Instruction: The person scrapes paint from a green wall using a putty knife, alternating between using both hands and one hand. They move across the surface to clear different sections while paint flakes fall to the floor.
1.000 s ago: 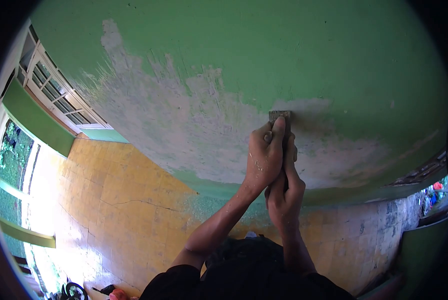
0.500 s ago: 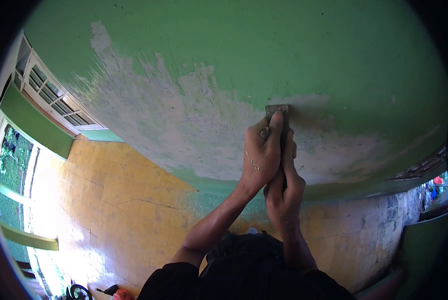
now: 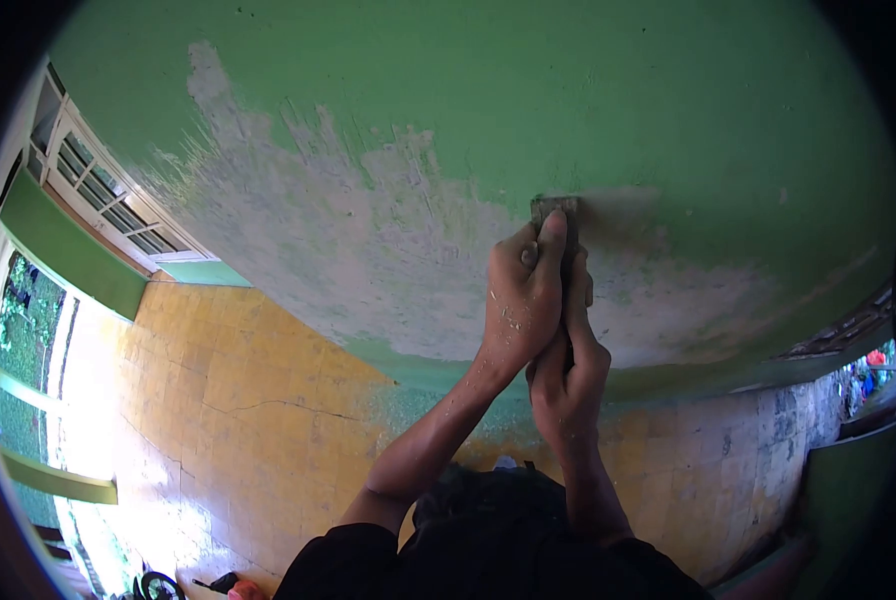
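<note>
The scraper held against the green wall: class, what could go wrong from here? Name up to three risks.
If the scraper slips, the left hand could be hurt, as its thumb lies close to the edge. The edge might gouge the wall beside the pale patch. Flakes cling to the left hand, so more loose bits may well scatter.

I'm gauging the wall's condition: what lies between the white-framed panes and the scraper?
In the head view, mostly a pale patch with green traces on the wall lies between the white-framed panes and the scraper.
</note>
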Motion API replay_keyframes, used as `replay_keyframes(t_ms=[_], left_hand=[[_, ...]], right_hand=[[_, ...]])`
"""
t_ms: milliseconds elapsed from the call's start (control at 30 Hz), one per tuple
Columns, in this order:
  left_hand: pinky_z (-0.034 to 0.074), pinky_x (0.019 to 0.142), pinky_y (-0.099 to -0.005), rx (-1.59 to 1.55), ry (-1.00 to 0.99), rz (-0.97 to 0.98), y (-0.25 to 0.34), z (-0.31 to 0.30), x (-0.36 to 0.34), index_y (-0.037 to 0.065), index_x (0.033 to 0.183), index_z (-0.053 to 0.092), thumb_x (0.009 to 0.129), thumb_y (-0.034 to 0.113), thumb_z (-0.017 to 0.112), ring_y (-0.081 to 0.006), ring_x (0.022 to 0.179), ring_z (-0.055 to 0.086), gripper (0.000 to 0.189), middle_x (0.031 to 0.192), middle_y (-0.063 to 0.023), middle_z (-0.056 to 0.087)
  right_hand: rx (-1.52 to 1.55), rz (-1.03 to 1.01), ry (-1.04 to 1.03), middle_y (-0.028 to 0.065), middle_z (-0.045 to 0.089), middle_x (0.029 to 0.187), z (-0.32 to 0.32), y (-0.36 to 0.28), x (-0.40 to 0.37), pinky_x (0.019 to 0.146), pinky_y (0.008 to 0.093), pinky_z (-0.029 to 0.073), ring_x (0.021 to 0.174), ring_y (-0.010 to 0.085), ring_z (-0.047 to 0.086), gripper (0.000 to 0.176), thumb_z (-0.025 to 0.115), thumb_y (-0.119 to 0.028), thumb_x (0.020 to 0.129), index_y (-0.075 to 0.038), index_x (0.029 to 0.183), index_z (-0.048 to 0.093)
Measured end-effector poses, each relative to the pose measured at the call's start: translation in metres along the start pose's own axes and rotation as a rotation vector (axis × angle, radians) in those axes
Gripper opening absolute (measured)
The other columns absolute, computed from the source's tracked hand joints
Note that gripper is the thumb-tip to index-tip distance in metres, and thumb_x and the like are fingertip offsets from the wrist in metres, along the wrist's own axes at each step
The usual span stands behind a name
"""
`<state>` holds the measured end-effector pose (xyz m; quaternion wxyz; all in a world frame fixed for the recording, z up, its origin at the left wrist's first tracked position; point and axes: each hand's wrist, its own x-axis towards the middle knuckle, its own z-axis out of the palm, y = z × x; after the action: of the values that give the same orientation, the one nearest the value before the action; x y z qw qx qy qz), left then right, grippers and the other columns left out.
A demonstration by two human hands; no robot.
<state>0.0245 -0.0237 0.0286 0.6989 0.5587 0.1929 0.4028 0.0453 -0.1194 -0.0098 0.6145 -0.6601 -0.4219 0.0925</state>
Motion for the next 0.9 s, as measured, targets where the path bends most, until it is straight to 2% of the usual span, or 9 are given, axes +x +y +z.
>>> replay_keyframes(t_ms=[233, 333, 500, 633, 767, 867, 900], left_hand=[[0.046, 0.049, -0.0304, 0.084, -0.035, 0.071, 0.024, 0.000, 0.015, -0.002, 0.085, 0.056, 0.110, 0.029, 0.048, -0.0122, 0.055, 0.058, 0.041, 0.064, -0.0043, 0.057], [0.046, 0.049, -0.0305, 0.033, 0.035, -0.019, -0.005, -0.002, 0.000, -0.002, 0.085, 0.055, 0.110, 0.030, 0.048, -0.0122, 0.055, 0.058, 0.041, 0.063, -0.0046, 0.057], [0.046, 0.050, -0.0306, 0.040, -0.014, -0.105, -0.003, -0.007, -0.006, -0.001, 0.085, 0.054, 0.110, 0.032, 0.046, -0.0130, 0.054, 0.058, 0.042, 0.063, -0.0054, 0.057], [0.046, 0.049, -0.0306, 0.030, -0.008, -0.080, -0.016, -0.008, -0.005, -0.001, 0.085, 0.053, 0.110, 0.031, 0.046, -0.0130, 0.054, 0.058, 0.041, 0.064, -0.0057, 0.057], [0.046, 0.049, -0.0304, 0.025, 0.002, -0.077, -0.009, -0.006, -0.003, -0.001, 0.086, 0.054, 0.110, 0.031, 0.047, -0.0127, 0.055, 0.058, 0.041, 0.064, -0.0052, 0.057], [0.046, 0.048, -0.0294, 0.033, -0.006, -0.083, -0.013, -0.009, -0.006, -0.001, 0.086, 0.056, 0.110, 0.031, 0.048, -0.0125, 0.055, 0.058, 0.040, 0.066, -0.0043, 0.057], [0.046, 0.047, -0.0288, 0.038, -0.014, -0.071, -0.016, -0.010, -0.004, -0.001, 0.087, 0.056, 0.109, 0.031, 0.049, -0.0125, 0.054, 0.058, 0.040, 0.067, -0.0039, 0.057]], right_hand=[[-0.037, -0.041, 0.009, 0.0349, 0.063, 0.125, 0.000, -0.012, 0.006, 0.090, 0.0354, 0.054, 0.111, 0.0375, 0.069, 0.056, 0.039, 0.004, 0.099, 0.008, 0.154, 0.031], [-0.091, -0.087, 0.018, 0.0355, 0.063, 0.124, 0.003, 0.008, -0.005, 0.090, 0.0355, 0.054, 0.111, 0.0375, 0.069, 0.057, 0.040, 0.004, 0.098, 0.009, 0.154, 0.031], [0.026, 0.075, -0.015, 0.0355, 0.063, 0.125, 0.002, 0.001, -0.011, 0.090, 0.0358, 0.054, 0.112, 0.0374, 0.069, 0.057, 0.040, 0.004, 0.097, 0.010, 0.153, 0.030], [-0.034, 0.002, 0.016, 0.0353, 0.063, 0.124, 0.006, 0.018, -0.012, 0.088, 0.0357, 0.055, 0.108, 0.0370, 0.071, 0.057, 0.040, 0.004, 0.097, 0.011, 0.153, 0.031], [-0.013, -0.041, 0.013, 0.0356, 0.063, 0.125, 0.004, 0.008, -0.006, 0.086, 0.0356, 0.056, 0.105, 0.0365, 0.072, 0.057, 0.041, 0.005, 0.097, 0.010, 0.153, 0.032], [-0.029, -0.005, -0.008, 0.0151, 0.066, 0.127, 0.005, 0.019, -0.012, 0.081, 0.0219, 0.048, 0.096, 0.0091, 0.062, 0.053, 0.038, -0.005, 0.106, 0.005, 0.157, 0.029], [-0.008, -0.017, 0.000, 0.0163, 0.063, 0.132, 0.005, 0.020, -0.013, 0.084, 0.0228, 0.048, 0.101, 0.0102, 0.062, 0.053, 0.038, -0.005, 0.106, 0.005, 0.157, 0.029]])
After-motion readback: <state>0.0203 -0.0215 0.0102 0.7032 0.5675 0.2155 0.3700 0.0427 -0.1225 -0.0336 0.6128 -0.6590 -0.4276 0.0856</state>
